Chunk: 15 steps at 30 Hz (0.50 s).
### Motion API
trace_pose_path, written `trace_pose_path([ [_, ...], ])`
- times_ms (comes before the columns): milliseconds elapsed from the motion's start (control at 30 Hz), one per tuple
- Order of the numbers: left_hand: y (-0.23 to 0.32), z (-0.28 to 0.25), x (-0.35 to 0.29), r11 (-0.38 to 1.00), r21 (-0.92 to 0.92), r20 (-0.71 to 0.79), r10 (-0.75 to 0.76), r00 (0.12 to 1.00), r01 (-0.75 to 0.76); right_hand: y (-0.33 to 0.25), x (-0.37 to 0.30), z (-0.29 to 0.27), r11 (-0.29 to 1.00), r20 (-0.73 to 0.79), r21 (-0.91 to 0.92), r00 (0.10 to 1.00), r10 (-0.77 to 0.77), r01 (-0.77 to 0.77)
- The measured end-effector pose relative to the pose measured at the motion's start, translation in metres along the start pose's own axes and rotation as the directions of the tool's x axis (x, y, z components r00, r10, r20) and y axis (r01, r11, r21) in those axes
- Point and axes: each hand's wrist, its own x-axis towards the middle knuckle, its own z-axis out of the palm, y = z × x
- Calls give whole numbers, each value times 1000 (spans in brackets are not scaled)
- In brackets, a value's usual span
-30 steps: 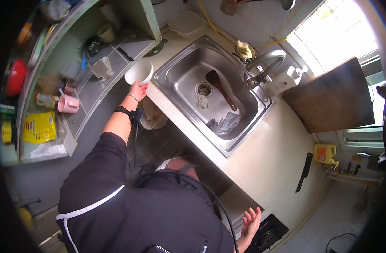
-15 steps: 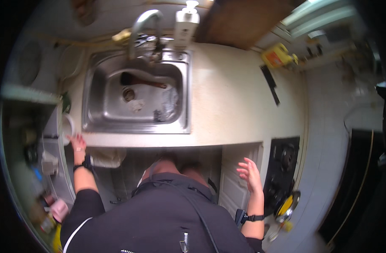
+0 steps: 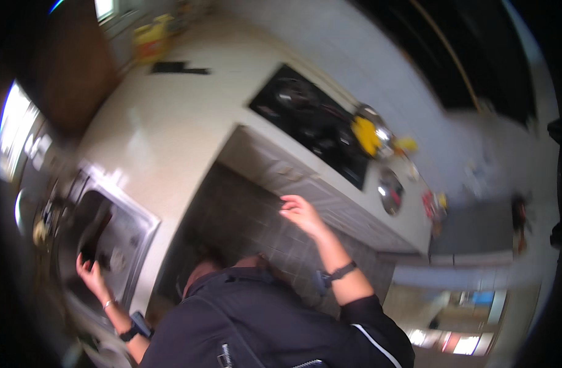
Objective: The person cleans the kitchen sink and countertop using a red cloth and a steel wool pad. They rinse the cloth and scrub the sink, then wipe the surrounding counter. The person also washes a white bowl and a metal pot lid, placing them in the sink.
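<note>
My left hand [image 3: 92, 277] is over the steel sink [image 3: 153, 226] at the lower left. Its thumb and fingers are apart, and I see nothing held in them. A dark utensil [image 3: 99, 232] with a long handle lies in the basin, and my fingertips overlap its end in the view. Whether they touch it is not clear. My right hand [image 3: 300, 214] hangs in the air over the floor, in front of the lower cabinets [image 3: 281, 172]. Its fingers are loosely bent and apart, with nothing visible in them.
A pale worktop [image 3: 170, 129] bends round to a black hob [image 3: 311, 126]. On it lie a yellow jug [image 3: 151, 43] and a flat black strip [image 3: 179, 67]. Beside the hob are a yellow cloth [image 3: 367, 136] and a round metal lid or pan [image 3: 390, 191]. Dark floor tiles [image 3: 256, 214] show below.
The view has swung to the right, so the sink is now at the lower left and the hob is ahead. My left hand has gone from left of the sink to over it.
</note>
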Motion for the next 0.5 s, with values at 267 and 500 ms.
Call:
trace_pose_path([
  [267,41,121,14,946,-297,395,-2,919,130,109,-132,-55,964,-281,266,957,65,13],
  [500,151,230,-114,944,-327,673,206,710,36,228,-321,-74,881,-605,468,750,269,62],
])
